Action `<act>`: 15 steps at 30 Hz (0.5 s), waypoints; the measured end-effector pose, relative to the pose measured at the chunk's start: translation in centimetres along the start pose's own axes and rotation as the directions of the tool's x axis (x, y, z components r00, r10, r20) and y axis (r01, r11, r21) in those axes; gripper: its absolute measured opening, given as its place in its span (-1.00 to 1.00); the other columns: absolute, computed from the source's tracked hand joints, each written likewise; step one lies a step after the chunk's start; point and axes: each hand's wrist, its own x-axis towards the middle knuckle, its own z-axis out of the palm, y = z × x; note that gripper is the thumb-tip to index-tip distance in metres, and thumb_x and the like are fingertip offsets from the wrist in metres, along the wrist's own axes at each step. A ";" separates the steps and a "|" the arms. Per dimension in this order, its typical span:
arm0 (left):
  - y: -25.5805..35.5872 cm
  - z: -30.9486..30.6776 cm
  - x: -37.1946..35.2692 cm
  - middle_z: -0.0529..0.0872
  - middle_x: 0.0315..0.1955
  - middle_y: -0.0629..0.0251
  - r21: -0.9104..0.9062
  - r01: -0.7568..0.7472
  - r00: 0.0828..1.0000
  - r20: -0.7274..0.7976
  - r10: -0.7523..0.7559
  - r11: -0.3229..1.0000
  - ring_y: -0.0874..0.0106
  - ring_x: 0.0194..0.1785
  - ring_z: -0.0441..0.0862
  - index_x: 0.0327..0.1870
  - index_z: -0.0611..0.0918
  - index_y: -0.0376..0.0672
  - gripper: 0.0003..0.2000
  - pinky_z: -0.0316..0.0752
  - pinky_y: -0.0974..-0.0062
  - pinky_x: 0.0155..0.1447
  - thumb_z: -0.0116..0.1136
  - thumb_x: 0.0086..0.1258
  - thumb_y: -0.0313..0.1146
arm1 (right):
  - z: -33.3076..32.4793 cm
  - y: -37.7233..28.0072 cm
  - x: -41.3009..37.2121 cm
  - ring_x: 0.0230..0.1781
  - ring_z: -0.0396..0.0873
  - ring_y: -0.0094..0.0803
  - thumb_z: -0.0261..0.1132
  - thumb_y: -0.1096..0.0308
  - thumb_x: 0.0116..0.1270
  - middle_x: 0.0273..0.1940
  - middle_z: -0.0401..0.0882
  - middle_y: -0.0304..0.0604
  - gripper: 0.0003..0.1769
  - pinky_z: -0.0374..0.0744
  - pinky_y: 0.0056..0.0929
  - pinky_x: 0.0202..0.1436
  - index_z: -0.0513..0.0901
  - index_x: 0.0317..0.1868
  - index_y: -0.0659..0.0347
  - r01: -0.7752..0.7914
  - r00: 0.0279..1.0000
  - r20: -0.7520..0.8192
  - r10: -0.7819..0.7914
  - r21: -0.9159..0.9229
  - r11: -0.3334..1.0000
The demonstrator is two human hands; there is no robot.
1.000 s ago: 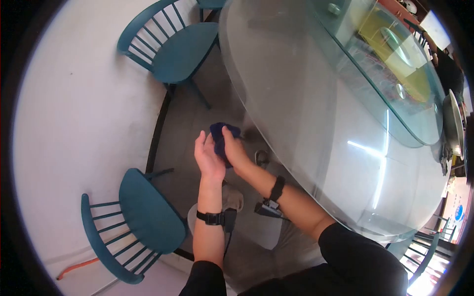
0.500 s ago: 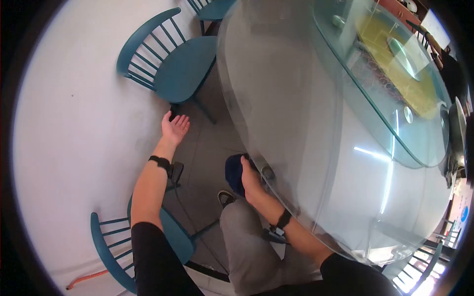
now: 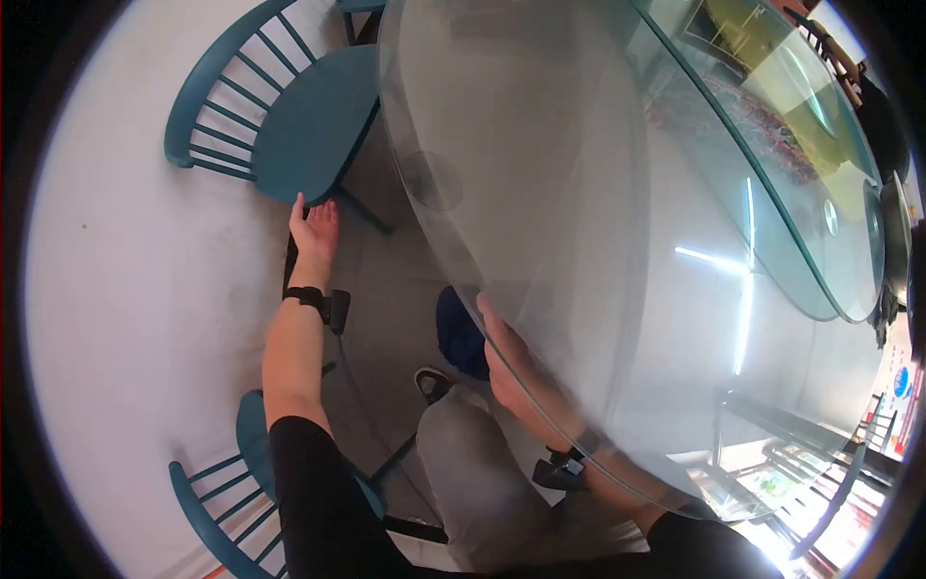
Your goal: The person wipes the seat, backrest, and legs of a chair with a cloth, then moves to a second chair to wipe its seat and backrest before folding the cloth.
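Observation:
At the front edge of a teal wooden chair's seat [image 3: 313, 121] is my left hand [image 3: 315, 232], palm up. Its thumb lies against the rim and its fingertips go under the seat edge, so they are partly hidden. Beside the round glass table [image 3: 540, 193], my right hand [image 3: 500, 347] holds a bunched dark blue cloth [image 3: 459, 333]. Part of that hand shows through the glass rim, and its fingers are mostly hidden behind the cloth.
A second teal chair [image 3: 217, 526] stands near my left elbow, by the white wall [image 3: 116, 318]. A glass turntable [image 3: 762, 212] sits on the table. Metal pans [image 3: 895, 236] are at the far right. A cable [image 3: 362, 386] hangs from my left wrist device.
My left hand has reached forward to the chair's seat edge. The chair appears nearer as the view shifts. My right hand, with the cloth, has moved partly beneath the glass rim.

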 end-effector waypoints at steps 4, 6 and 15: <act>-0.4 -1.0 -3.6 0.64 -0.02 0.38 0.069 -0.085 0.995 -0.046 0.089 0.994 0.38 0.00 0.60 0.17 0.56 -0.04 -0.57 0.59 0.47 0.02 0.35 0.48 0.01 | 2.8 -1.0 0.3 0.44 0.44 -0.22 0.17 -0.10 0.60 0.38 0.52 -0.06 -0.33 0.35 -0.29 0.55 0.49 0.45 0.27 0.041 0.993 0.119 -0.013 -0.243 0.969; -0.6 -0.5 -7.2 0.65 -0.03 0.39 0.248 -0.049 0.996 -0.057 0.065 0.967 0.45 -0.08 0.60 0.18 0.56 -0.02 -0.58 0.57 0.49 -0.10 0.34 0.51 0.02 | 4.8 -2.1 0.6 0.51 0.34 -0.18 0.09 -0.20 0.61 0.50 0.37 -0.02 -0.19 0.39 -0.27 0.50 0.33 0.54 0.32 0.116 0.966 0.258 0.036 -0.550 0.827; -1.4 -5.8 -17.4 0.68 -0.09 0.39 0.299 0.114 0.989 -0.127 -0.079 0.948 0.49 -0.20 0.58 0.10 0.57 0.02 -0.71 0.50 0.56 -0.20 0.35 0.52 -0.12 | 7.7 -4.4 2.5 0.27 0.58 -0.33 0.14 -0.16 0.58 0.29 0.63 -0.11 -0.32 0.51 -0.29 0.35 0.58 0.35 0.28 -0.078 0.815 0.497 0.299 -0.417 0.906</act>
